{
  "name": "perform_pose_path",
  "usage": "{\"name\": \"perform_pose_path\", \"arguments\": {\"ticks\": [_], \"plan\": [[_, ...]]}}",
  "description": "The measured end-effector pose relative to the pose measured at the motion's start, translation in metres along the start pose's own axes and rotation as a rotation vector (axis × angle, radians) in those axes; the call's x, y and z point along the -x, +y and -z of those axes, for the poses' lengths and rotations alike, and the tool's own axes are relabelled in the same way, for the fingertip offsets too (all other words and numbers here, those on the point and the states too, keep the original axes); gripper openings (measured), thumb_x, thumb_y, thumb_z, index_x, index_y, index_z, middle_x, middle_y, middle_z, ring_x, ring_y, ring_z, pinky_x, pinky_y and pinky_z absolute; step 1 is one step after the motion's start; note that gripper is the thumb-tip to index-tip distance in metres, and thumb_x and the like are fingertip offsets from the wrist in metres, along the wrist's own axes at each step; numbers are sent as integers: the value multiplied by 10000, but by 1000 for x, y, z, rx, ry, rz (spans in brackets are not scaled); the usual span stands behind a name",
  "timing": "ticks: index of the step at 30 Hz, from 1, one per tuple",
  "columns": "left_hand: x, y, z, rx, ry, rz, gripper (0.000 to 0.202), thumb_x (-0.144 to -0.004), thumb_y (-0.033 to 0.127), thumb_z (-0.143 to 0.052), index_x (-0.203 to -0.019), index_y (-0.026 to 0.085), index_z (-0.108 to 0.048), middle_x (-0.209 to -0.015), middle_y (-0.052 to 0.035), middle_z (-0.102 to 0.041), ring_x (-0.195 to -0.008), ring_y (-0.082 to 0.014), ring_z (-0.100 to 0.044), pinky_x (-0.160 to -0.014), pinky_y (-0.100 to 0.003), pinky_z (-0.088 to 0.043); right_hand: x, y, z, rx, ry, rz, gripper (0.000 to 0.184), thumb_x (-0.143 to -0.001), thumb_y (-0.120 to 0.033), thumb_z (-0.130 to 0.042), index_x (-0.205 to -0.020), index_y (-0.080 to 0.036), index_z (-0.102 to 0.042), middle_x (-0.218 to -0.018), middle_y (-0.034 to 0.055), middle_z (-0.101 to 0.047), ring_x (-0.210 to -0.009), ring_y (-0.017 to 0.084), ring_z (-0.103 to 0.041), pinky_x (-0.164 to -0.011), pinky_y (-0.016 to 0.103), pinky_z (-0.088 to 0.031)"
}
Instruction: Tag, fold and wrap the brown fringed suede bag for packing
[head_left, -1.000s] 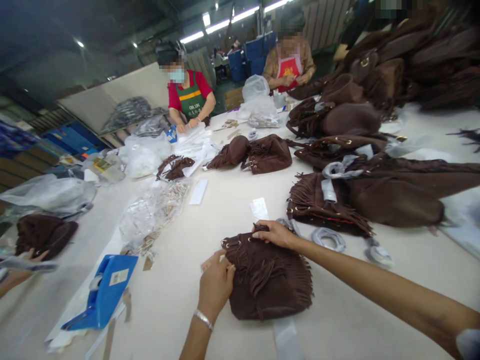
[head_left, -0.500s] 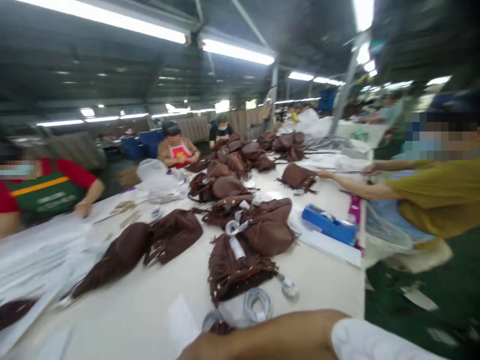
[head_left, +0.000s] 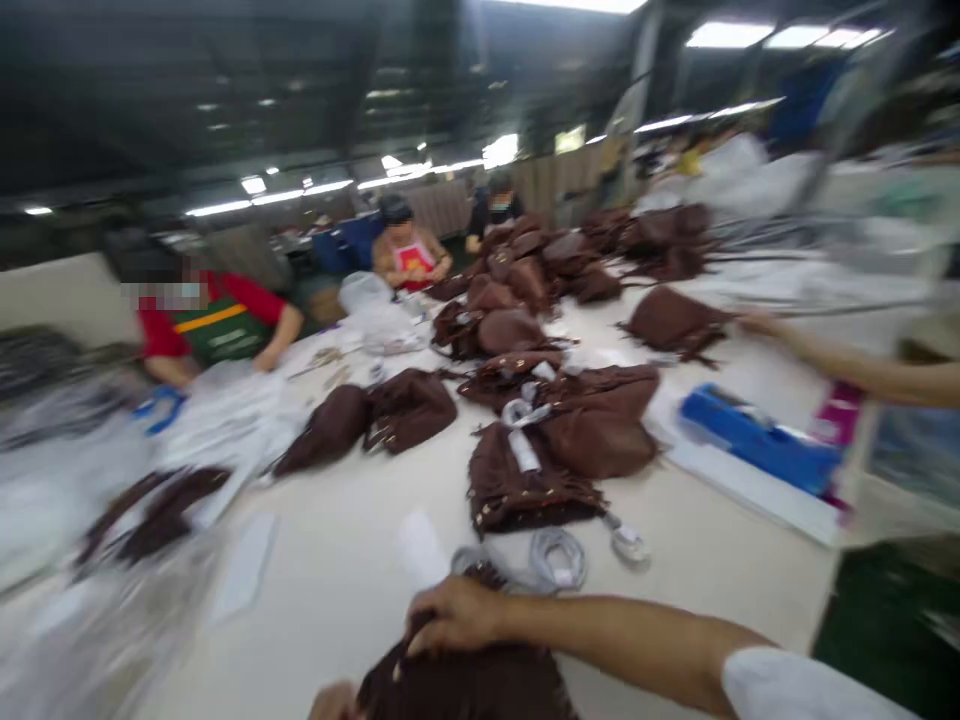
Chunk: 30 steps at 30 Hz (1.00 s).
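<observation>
A dark brown fringed bag (head_left: 480,685) lies at the bottom of the view, cut off by the frame edge. My right hand (head_left: 457,615) is closed on its upper edge, thumb and fingers bent over the brown material. At the bag's left corner, my left hand (head_left: 335,702) shows only in part, its fingers curled against the edge. Just beyond my right hand are a coiled grey strap (head_left: 556,558) and a small wrapped piece (head_left: 628,543). Another brown bag (head_left: 525,490) with a white wrapped ring on top sits past them.
More brown bags (head_left: 517,310) are heaped along the white table (head_left: 337,560). A blue tape dispenser (head_left: 757,435) stands at the right. Clear plastic bags (head_left: 97,620) spread over the left side. Several co-workers sit around the table; one person's arm (head_left: 862,365) reaches in from the right.
My view has swung right to left and down, so the table's things appear farther right. The bag under my hands and my left hand have come into view.
</observation>
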<state>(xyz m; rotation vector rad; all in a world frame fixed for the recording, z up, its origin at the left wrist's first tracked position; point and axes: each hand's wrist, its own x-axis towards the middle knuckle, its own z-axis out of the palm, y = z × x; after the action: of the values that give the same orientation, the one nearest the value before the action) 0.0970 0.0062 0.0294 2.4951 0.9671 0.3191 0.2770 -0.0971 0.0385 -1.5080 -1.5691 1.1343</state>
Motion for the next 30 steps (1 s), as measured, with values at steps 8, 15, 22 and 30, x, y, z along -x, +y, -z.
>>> {"name": "perform_pose_path", "arguments": {"ticks": [8,15,22,30], "plan": [[69,-17,51,30,25,247,276,-912,337,-463,-1150,233,-557,-1164,-44,-580,-833,-145,-584,-874,-330,-486,-14,-10,7,15,-51,208,228,-873,-374,-591,-983,-189,-665,-870,28,-667,-742,165,-607,-705,271,-455],[52,-12,47,33,-144,176,113,-789,276,-641,-885,226,-674,-915,-3,-581,-853,-155,-582,-808,-275,-450,4,-17,11,126,29,241,199,-870,-342,-606,-1002,-209,-673,-996,44,-659,-924,194,-592,-855,303,-428],[42,-25,46,19,-163,188,60,-754,161,-619,-766,193,-570,-817,23,-560,-769,-139,-560,-710,-252,-447,-3,-8,13,161,50,204,157,-869,-296,-612,-985,-215,-679,-940,18,-675,-847,166,-603,-769,260,-439],[55,34,45,-51,49,85,420,-914,290,-488,-1330,234,-470,-1464,-99,-416,-1227,-216,-520,-1067,-405,-412,-18,3,11,265,48,168,203,-858,-266,-607,-1035,-181,-659,-998,69,-666,-905,204,-603,-788,297,-439]]}}
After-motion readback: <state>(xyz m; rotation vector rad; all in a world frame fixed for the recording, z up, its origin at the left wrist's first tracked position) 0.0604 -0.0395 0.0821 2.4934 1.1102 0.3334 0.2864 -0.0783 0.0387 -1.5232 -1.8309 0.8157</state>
